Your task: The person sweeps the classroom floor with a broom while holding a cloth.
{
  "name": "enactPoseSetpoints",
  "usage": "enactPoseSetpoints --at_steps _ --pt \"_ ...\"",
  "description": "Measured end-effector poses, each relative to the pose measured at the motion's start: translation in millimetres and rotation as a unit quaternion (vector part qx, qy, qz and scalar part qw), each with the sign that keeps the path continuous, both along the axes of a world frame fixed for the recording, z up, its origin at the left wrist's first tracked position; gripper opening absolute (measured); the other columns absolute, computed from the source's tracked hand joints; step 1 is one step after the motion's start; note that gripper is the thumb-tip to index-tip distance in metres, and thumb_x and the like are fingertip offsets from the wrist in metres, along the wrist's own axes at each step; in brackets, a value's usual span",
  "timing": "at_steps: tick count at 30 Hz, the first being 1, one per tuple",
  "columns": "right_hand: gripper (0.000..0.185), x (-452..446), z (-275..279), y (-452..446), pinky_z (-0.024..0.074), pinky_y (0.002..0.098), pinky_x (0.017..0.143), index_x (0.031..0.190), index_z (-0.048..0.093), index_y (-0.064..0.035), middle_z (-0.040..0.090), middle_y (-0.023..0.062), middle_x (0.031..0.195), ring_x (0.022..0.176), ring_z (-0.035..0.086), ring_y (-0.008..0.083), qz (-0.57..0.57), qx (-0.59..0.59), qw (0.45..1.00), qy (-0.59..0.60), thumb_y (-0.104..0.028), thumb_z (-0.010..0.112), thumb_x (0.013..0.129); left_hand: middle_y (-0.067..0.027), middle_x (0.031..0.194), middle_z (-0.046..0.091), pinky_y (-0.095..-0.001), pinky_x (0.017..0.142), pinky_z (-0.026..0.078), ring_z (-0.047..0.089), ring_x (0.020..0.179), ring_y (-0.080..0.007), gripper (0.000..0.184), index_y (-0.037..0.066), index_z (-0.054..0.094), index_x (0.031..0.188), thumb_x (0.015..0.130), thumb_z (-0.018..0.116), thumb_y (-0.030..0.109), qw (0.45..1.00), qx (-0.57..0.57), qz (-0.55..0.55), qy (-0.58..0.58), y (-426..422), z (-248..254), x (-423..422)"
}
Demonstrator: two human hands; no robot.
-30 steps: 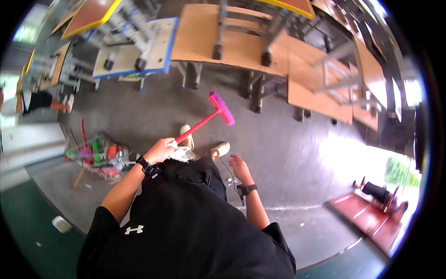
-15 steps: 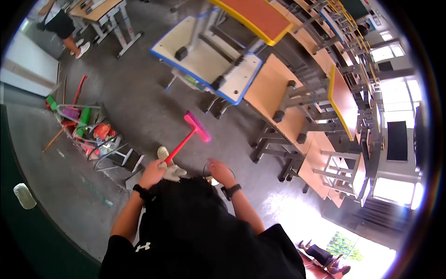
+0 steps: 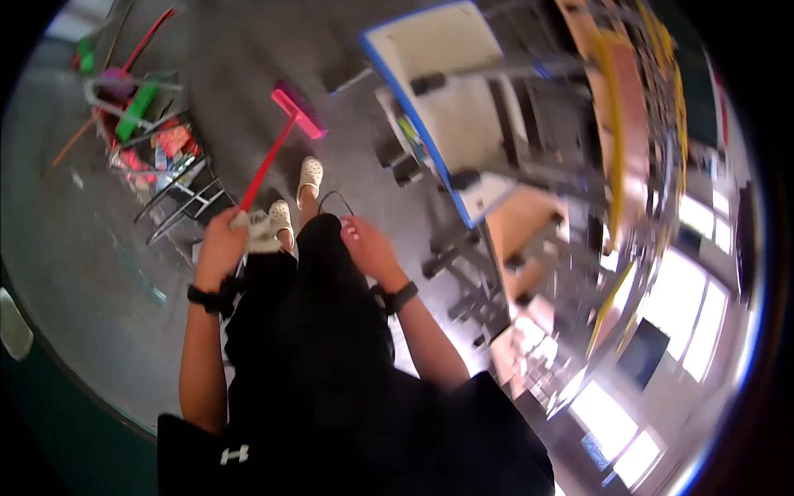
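My left hand (image 3: 221,248) is closed around the red handle of a broom (image 3: 269,161). The pink broom head with purple bristles rests on the floor ahead of my feet. Off-white gloves (image 3: 261,233), blurred, hang at the same hand, beside the handle. My right hand (image 3: 370,246) is held in front of my thigh with its fingers curled. A thin dark loop (image 3: 335,196), like a cord, runs to its fingertips. What kind of loop it is, I cannot make out.
At the left, a metal frame (image 3: 169,87) holds a green dustpan (image 3: 137,109), red bags and several long handles. Desks, some upturned on others, stand at the right, including a blue-edged one (image 3: 451,74). My cream clogs (image 3: 310,174) are on the grey floor.
My view has swung, so the desks and frame sit differently. My left foot and right foot now show more fully. The broom stays in my left hand, its head still on the floor.
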State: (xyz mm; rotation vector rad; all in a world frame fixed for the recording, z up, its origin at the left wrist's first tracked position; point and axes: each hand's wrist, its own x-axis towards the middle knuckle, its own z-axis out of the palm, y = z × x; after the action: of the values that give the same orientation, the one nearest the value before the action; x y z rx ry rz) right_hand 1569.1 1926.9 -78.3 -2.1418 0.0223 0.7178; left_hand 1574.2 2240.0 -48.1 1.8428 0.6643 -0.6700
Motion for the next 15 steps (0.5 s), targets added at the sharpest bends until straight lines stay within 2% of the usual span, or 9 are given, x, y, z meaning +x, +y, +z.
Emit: enactPoseSetpoints --at_steps 2,4,5,7,9,11,12,14,15 --pt "0.034 13 -58 13 0.0548 0.0450 0.081 0.126 0.058 -0.0080 0.070 0.0182 0.106 0.094 0.068 0.0377 0.041 0.028 0.998 0.049 -0.024 0.060 0.096 -0.0299 0.109 0.069 -0.0446 0.093 0.052 0.067 0.106 -0.0428 0.045 -0.005 0.060 0.128 0.086 0.056 0.008 0.982 0.164 -0.071 -0.064 -9 -28 -31" --pt "0.037 48 -98 44 0.0547 0.0458 0.080 0.131 0.055 -0.0089 0.070 0.0188 0.107 0.093 0.068 0.0392 0.176 -0.015 0.983 0.043 -0.023 0.059 0.097 -0.0338 0.108 0.065 -0.0492 0.094 0.050 0.063 0.108 -0.0482 0.046 -0.001 0.054 0.133 0.087 0.056 0.009 0.994 0.104 -0.009 0.017 -17 -28 -21" --pt "0.039 51 -100 57 0.0546 0.0462 0.079 0.133 0.053 -0.0093 0.070 0.0192 0.107 0.092 0.068 0.0399 0.237 -0.043 0.969 0.058 -0.023 0.059 0.097 -0.0333 0.108 0.066 -0.0483 0.093 0.050 0.064 0.107 -0.0475 0.046 0.000 0.053 0.133 0.088 0.056 0.009 0.995 0.087 0.019 0.043 -14 -30 -20" --pt "0.043 82 -119 92 0.0545 0.0487 0.078 0.136 0.047 -0.0061 0.069 0.0226 0.107 0.091 0.068 0.0415 0.288 -0.060 0.954 0.057 -0.028 0.055 0.100 -0.0322 0.108 0.066 -0.0467 0.091 0.051 0.065 0.105 -0.0463 0.046 0.000 0.052 0.133 0.088 0.057 0.008 0.993 0.049 0.075 0.079 -14 -32 -35" --pt "0.045 68 -173 106 0.0557 0.0462 0.077 0.131 0.046 -0.0011 0.063 0.0260 0.114 0.093 0.068 0.0389 0.207 -0.023 0.976 0.068 -0.034 0.054 0.101 -0.0310 0.108 0.067 -0.0455 0.090 0.051 0.066 0.104 -0.0455 0.045 0.000 0.051 0.132 0.088 0.057 0.008 0.987 0.033 0.129 0.089 -23 -45 -31" --pt "0.048 71 -239 142 0.0563 0.0463 0.074 0.128 0.046 0.0005 0.062 0.0268 0.110 0.089 0.069 0.0383 0.135 0.000 0.983 0.126 -0.040 0.051 0.102 -0.0242 0.108 0.064 -0.0405 0.094 0.049 0.064 0.105 -0.0333 0.043 0.000 0.051 0.132 0.089 0.055 0.004 0.980 0.023 0.170 0.105 -23 -47 -16" --pt "0.050 50 -272 155 0.0562 0.0477 0.072 0.127 0.047 -0.0004 0.064 0.0260 0.103 0.085 0.069 0.0391 0.087 0.005 0.979 0.186 -0.044 0.048 0.103 -0.0209 0.108 0.063 -0.0379 0.096 0.048 0.062 0.105 -0.0272 0.043 -0.001 0.050 0.132 0.089 0.054 0.002 0.978 0.020 0.177 0.112 -23 -46 -19" --pt "0.049 41 -296 181 0.0562 0.0470 0.067 0.123 0.047 -0.0030 0.064 0.0209 0.092 0.077 0.069 0.0351 -0.047 0.064 0.938 0.338 -0.048 0.045 0.103 -0.0209 0.117 0.062 -0.0373 0.099 0.046 0.060 0.111 -0.0284 0.049 -0.001 0.047 0.137 0.089 0.055 0.002 0.971 -0.009 0.190 0.144 -25 -44 -18" --pt "0.047 61 -281 201 0.0561 0.0451 0.064 0.119 0.046 -0.0047 0.062 0.0167 0.088 0.073 0.068 0.0302 -0.128 0.119 0.891 0.419 -0.049 0.046 0.103 -0.0210 0.118 0.061 -0.0371 0.099 0.046 0.060 0.111 -0.0283 0.050 -0.001 0.045 0.139 0.090 0.055 0.001 0.968 -0.012 0.189 0.163 -30 -41 -14"
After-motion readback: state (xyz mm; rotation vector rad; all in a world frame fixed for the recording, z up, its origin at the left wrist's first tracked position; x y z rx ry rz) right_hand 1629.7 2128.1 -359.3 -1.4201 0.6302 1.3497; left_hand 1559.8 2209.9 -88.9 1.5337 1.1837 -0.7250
